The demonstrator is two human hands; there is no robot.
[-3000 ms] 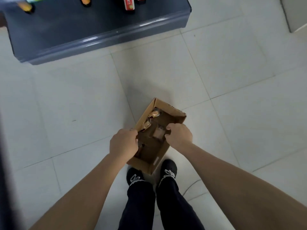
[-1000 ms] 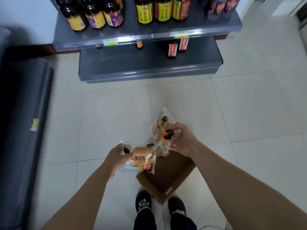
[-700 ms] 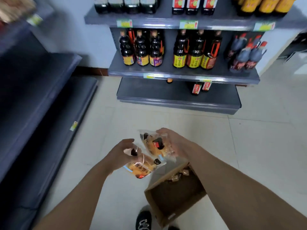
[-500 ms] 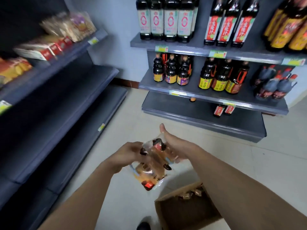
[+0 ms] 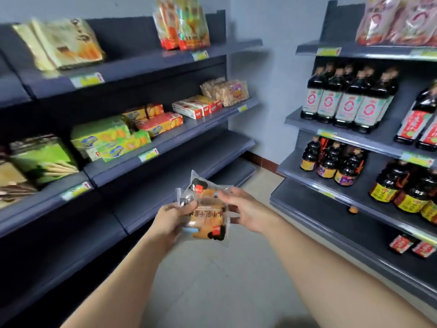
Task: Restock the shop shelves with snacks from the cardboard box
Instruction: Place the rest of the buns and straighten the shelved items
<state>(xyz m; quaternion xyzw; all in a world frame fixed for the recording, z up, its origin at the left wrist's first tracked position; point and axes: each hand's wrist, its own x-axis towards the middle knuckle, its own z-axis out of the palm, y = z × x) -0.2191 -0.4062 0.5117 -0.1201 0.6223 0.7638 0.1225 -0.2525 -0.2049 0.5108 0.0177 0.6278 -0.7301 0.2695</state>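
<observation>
Where the aisle runs toward the back wall, two clear snack packets (image 5: 207, 216) sit stacked mid-frame, held above the floor (image 5: 212, 285). The left hand (image 5: 173, 217) grips them from 9 o'clock, thumb pressed on top, fingers curled beneath. The right hand (image 5: 247, 213) is at 3 o'clock, fingers loose and spread, touching the packets' right edge. Each packet shows a golden-brown cake with red and black print; the lettering is blurred.

Floor: pale grey tile, matt, running on to 12 o'clock. The back wall (image 5: 267, 74) is pale blue-grey, with a red-brown skirting (image 5: 266, 163) at its foot.

Left shelving (image 5: 201, 125), 9 to 11 o'clock: dark grey metal tiers with yellow-green price tags on the lips. Green and yellow biscuit boxes (image 5: 106, 140) at 10 o'clock. Red-and-white boxes (image 5: 196, 107) lie further along the same tier. Bagged snacks (image 5: 182, 22) stand on the top tier near 12.

Right shelving (image 5: 307, 202), 1 to 4 o'clock: the same dark grey. Tall dark sauce bottles (image 5: 343, 100) with pale labels at 1 o'clock. Shorter dark bottles (image 5: 331, 159) stand one tier lower.
</observation>
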